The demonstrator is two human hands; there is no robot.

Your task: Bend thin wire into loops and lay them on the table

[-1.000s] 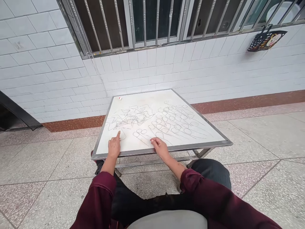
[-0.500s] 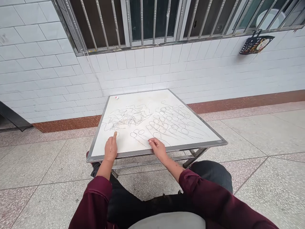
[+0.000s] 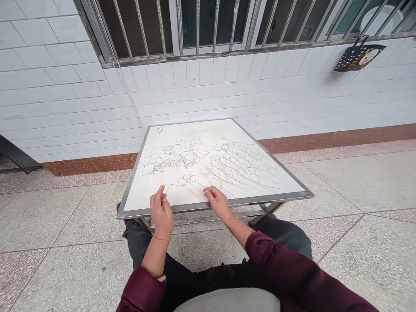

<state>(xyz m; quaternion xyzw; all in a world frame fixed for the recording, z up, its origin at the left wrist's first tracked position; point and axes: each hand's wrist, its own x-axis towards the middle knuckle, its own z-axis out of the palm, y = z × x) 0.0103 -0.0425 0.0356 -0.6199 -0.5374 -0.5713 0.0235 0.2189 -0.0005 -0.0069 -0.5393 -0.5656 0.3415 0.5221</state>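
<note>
In the head view, my left hand [image 3: 161,212] is over the near-left part of the white tabletop [image 3: 136,197], turned partly palm inward with the fingers bent. A thin dark wire [image 3: 172,185] runs from its fingertips toward the right. My right hand [image 3: 217,200] is at the near edge, thumb and fingertips pinched together; whatever is between them is too small to make out. Just beyond it lie several thin wires with round loops [image 3: 224,171] and long tails, spread over the right half. A tangle of bent, zigzag wires [image 3: 177,158] covers the left half.
A small red-and-white object [image 3: 159,129] lies at the table's far-left corner. Behind stands a white tiled wall [image 3: 195,99] with a barred window [image 3: 208,26]. A patterned bag [image 3: 359,57] hangs at right. My knees are at the table's near edge.
My left hand has moved right and toward me. Its index finger, stretched out on the tabletop before, is now bent, and a thin wire shows at the fingertips. The right hand stays pinched, nearly still.
</note>
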